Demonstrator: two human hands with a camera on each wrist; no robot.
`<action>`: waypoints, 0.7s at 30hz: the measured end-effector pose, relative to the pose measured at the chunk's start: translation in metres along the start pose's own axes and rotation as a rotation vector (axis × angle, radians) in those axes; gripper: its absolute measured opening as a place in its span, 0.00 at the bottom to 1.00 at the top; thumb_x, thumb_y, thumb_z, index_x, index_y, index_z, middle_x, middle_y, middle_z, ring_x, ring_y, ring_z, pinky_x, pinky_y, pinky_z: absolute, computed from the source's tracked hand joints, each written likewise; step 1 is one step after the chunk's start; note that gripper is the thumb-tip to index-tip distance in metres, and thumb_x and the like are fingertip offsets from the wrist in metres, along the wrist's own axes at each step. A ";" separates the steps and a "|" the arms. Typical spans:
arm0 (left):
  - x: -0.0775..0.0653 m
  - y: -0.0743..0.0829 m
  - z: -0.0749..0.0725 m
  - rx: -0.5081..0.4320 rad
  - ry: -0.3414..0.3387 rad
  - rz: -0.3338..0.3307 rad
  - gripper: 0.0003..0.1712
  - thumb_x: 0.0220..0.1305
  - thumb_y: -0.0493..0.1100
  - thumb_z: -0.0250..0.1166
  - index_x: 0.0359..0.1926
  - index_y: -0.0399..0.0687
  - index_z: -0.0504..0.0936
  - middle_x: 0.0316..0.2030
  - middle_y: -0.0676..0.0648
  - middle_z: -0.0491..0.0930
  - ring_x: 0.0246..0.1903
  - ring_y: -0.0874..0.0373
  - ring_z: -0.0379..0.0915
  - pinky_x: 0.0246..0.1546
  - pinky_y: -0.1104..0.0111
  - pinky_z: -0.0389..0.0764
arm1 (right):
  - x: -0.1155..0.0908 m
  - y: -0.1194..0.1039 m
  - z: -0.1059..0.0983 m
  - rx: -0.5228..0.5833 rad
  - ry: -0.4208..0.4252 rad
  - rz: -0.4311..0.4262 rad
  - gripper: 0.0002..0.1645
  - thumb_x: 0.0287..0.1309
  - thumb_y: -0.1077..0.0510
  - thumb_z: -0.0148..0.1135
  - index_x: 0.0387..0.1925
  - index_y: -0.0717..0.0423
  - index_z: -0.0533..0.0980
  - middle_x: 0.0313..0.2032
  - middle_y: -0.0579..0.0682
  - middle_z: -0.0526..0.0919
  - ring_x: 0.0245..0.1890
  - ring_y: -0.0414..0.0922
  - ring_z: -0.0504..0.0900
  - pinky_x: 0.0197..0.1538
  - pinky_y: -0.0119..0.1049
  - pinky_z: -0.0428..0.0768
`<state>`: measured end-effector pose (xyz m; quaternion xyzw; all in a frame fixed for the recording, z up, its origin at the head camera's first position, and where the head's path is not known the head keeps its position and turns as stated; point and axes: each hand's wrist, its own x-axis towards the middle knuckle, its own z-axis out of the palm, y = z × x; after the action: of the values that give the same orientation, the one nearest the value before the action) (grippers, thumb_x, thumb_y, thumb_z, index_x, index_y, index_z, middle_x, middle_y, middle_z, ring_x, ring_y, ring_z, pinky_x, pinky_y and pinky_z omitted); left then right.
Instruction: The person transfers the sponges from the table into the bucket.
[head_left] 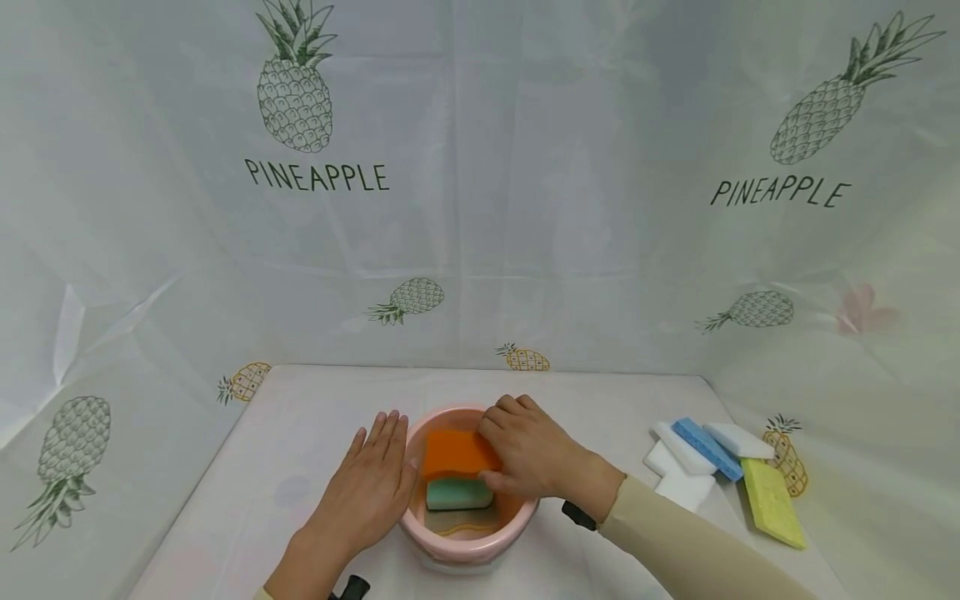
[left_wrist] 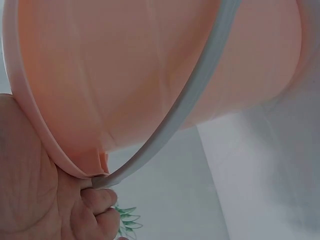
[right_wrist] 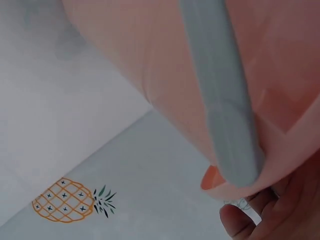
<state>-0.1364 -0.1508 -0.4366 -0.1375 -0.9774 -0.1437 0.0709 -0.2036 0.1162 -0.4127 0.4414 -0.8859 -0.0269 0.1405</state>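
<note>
Inside the pink bucket [head_left: 469,550], your right hand [head_left: 534,451] grips the orange sponge [head_left: 453,454] over the green sponge [head_left: 459,494]; your left hand [head_left: 373,483], fingers straight, touches the bucket. Likely placing step; next probably: settle it, release.

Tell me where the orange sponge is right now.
In the head view, the orange sponge is in the mouth of the pink bucket, just left of the right hand, which grips it; the green sponge shows directly below it.
</note>
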 end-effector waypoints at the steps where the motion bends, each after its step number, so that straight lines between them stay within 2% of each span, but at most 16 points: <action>1: 0.000 0.000 0.000 0.000 0.000 0.000 0.37 0.83 0.53 0.49 0.80 0.32 0.61 0.80 0.34 0.59 0.81 0.38 0.51 0.81 0.40 0.52 | 0.001 0.000 0.000 -0.003 -0.006 -0.003 0.31 0.64 0.31 0.63 0.56 0.47 0.80 0.50 0.43 0.83 0.52 0.44 0.75 0.56 0.41 0.73; 7: -0.001 0.001 -0.001 -0.017 0.000 -0.007 0.37 0.83 0.54 0.50 0.79 0.32 0.61 0.80 0.34 0.59 0.81 0.38 0.51 0.81 0.41 0.52 | 0.005 -0.003 0.000 -0.029 -0.061 -0.012 0.33 0.63 0.29 0.64 0.57 0.46 0.80 0.51 0.42 0.85 0.51 0.44 0.74 0.53 0.40 0.71; 14: 0.000 0.000 -0.001 -0.024 -0.036 -0.022 0.38 0.84 0.55 0.48 0.81 0.33 0.59 0.81 0.35 0.57 0.82 0.38 0.48 0.81 0.41 0.50 | 0.009 -0.006 0.001 -0.036 -0.116 -0.017 0.33 0.60 0.26 0.67 0.53 0.45 0.80 0.44 0.39 0.84 0.47 0.44 0.69 0.49 0.38 0.66; 21: 0.000 0.000 -0.001 -0.026 -0.030 -0.019 0.38 0.84 0.54 0.49 0.80 0.32 0.59 0.81 0.34 0.58 0.82 0.38 0.49 0.81 0.41 0.51 | 0.012 -0.007 0.003 -0.038 -0.148 -0.012 0.35 0.59 0.26 0.68 0.55 0.44 0.81 0.46 0.39 0.85 0.46 0.43 0.69 0.49 0.38 0.66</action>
<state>-0.1364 -0.1508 -0.4358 -0.1310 -0.9778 -0.1549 0.0533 -0.2057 0.1028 -0.4138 0.4408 -0.8904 -0.0771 0.0829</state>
